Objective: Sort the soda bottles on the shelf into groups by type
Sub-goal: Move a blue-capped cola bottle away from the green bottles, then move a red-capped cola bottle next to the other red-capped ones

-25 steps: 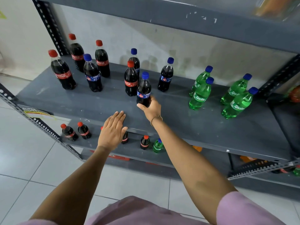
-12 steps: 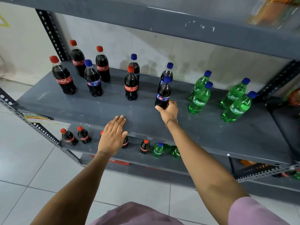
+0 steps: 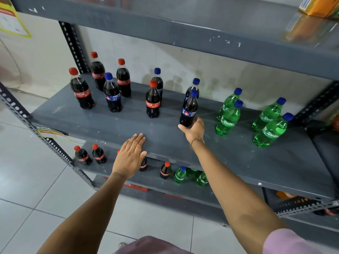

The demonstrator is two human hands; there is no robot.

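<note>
My right hand [image 3: 194, 129] grips the base of a blue-capped Pepsi bottle [image 3: 189, 109], which stands on the grey shelf [image 3: 229, 154] just in front of another Pepsi bottle [image 3: 194, 85]. My left hand [image 3: 130, 156] lies flat and open on the shelf's front edge. Three red-capped Coca-Cola bottles [image 3: 81, 90] stand at the left with one Pepsi bottle [image 3: 112, 94] among them. In the middle a Coca-Cola bottle [image 3: 152, 100] stands in front of a Pepsi bottle [image 3: 158, 77]. Several green Sprite bottles [image 3: 229, 119] are grouped at the right.
A lower shelf [image 3: 154, 182] holds small Coca-Cola bottles [image 3: 83, 156] and green bottles [image 3: 180, 174]. An upper shelf [image 3: 201, 35] overhangs the bottles, with an orange carton [image 3: 319, 4] on it. Perforated uprights [image 3: 71, 44] frame the rack. Tiled floor lies to the left.
My right hand slid the Pepsi bottle rightward along the shelf, from beside the middle Coca-Cola bottle to a spot in front of the other Pepsi bottle. My left hand stayed put.
</note>
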